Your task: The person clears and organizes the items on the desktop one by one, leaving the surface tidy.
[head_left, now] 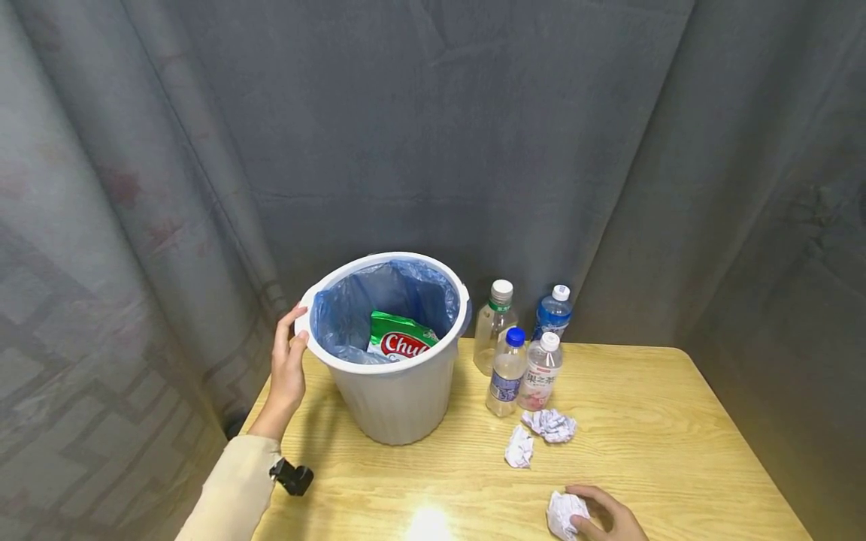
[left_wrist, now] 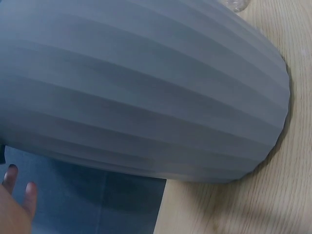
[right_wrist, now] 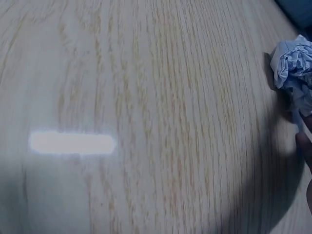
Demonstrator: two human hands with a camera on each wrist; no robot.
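Note:
A white ribbed waste bin (head_left: 395,406) with a blue liner (head_left: 348,312) stands on the wooden table (head_left: 649,421). A green and red snack bag (head_left: 401,338) lies inside it. My left hand (head_left: 296,329) rests with straight fingers against the bin's left rim. The left wrist view shows the bin wall (left_wrist: 146,87) close up, with the left hand's fingertips (left_wrist: 19,192) at the lower left. My right hand (head_left: 580,511) grips a crumpled paper ball (head_left: 560,515) at the table's front edge. In the right wrist view that paper ball (right_wrist: 292,68) lies at the right edge.
Several plastic bottles (head_left: 514,361) stand right of the bin near the grey curtain (head_left: 433,135). Two more crumpled paper balls (head_left: 519,448) (head_left: 551,424) lie in front of them. A lamp glare (head_left: 428,524) shines on the front of the table.

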